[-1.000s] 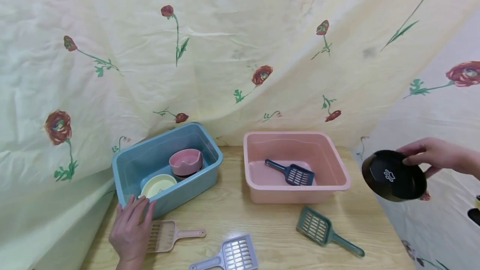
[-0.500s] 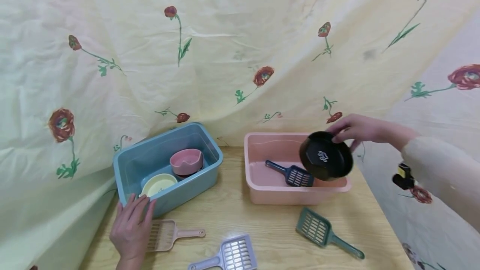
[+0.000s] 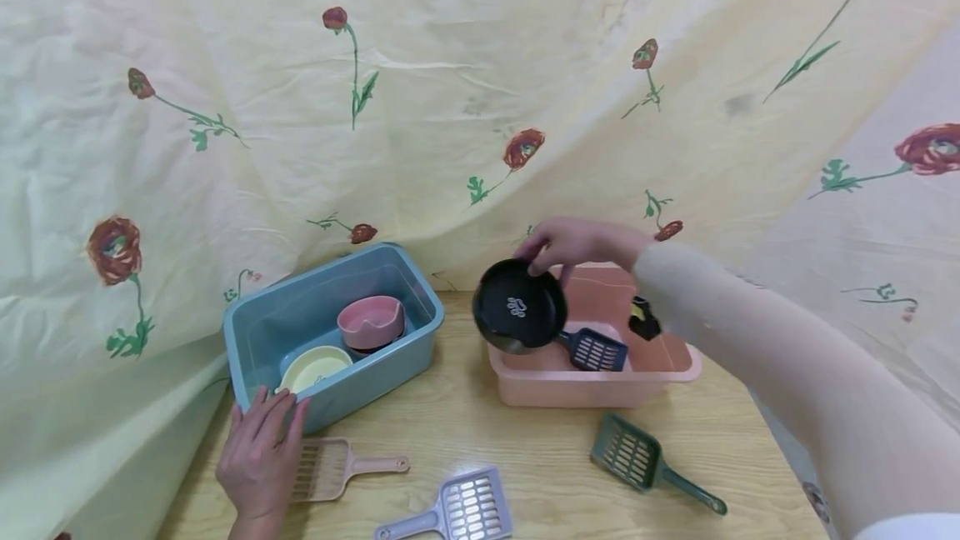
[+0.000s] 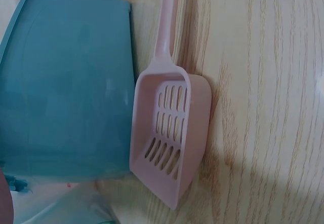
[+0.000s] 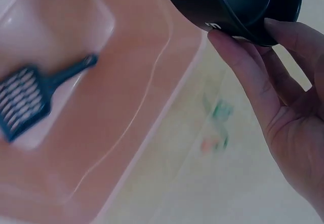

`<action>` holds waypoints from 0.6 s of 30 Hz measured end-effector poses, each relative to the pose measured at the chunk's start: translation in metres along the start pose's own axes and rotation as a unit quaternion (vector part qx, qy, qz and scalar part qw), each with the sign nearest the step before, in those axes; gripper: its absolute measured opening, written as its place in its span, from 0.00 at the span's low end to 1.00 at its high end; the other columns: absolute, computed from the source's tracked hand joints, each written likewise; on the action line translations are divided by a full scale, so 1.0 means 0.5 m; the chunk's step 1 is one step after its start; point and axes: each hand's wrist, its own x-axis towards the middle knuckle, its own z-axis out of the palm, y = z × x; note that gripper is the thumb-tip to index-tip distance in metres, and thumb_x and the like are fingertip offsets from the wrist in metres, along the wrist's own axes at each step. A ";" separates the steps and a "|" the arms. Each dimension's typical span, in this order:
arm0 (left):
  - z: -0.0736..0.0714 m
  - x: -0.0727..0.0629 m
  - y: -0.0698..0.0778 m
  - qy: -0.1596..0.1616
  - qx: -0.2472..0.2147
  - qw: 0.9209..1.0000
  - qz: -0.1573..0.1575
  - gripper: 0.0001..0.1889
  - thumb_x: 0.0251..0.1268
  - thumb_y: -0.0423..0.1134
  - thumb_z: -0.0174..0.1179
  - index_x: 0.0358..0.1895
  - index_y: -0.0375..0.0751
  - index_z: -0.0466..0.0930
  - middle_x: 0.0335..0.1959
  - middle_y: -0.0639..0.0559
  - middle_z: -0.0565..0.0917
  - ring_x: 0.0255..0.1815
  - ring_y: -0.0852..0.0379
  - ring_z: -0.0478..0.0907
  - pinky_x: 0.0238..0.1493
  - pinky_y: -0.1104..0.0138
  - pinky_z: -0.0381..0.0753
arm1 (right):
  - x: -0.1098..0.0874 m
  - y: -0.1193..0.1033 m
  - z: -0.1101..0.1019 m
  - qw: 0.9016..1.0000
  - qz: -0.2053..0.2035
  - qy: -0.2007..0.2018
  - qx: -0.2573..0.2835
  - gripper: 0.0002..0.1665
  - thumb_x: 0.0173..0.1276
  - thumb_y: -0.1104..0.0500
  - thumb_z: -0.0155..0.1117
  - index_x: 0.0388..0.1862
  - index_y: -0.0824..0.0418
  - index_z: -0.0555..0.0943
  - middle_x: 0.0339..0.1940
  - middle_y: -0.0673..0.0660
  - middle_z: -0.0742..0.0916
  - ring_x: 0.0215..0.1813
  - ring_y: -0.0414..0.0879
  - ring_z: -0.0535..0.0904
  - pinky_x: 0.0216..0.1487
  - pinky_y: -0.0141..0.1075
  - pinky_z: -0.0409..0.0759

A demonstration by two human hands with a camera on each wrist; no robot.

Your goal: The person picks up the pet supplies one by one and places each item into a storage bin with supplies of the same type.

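Note:
My right hand (image 3: 573,242) pinches the rim of a black pet bowl (image 3: 517,325) with a white paw print inside. Tilted with its inside toward me, the bowl overlaps the left rim of a pink litter box (image 3: 592,392) in the head view. In the right wrist view, thumb and fingers grip the bowl's edge. The fingers of my left hand (image 3: 258,461) rest on the front-left rim of a blue litter box (image 3: 375,398). Inside it lie a cream bowl (image 3: 311,367) and a pink bowl (image 3: 371,322) stacked on a darker one.
A dark blue litter scoop (image 3: 597,350) lies in the pink box. On the wooden table (image 3: 547,448) in front are a pink scoop (image 4: 196,127) beside the blue box, a lilac scoop (image 3: 472,508) and a green scoop (image 3: 633,454). A flowered cloth (image 3: 420,107) hangs behind.
My right hand has carried the black bowl from the far right, across the pink litter box, to its left side. My left hand has stayed on the blue box's rim.

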 end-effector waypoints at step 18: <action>0.005 0.001 -0.006 -0.001 0.007 1.000 0.001 0.24 0.78 0.57 0.62 0.42 0.38 0.92 0.44 0.43 0.93 0.48 0.34 0.90 0.68 0.40 0.79 | 0.248 -0.200 0.079 0.997 -0.050 -0.054 -0.029 0.24 0.79 0.70 0.61 0.71 0.62 0.82 0.66 0.64 0.86 0.62 0.55 0.86 0.42 0.47 0.93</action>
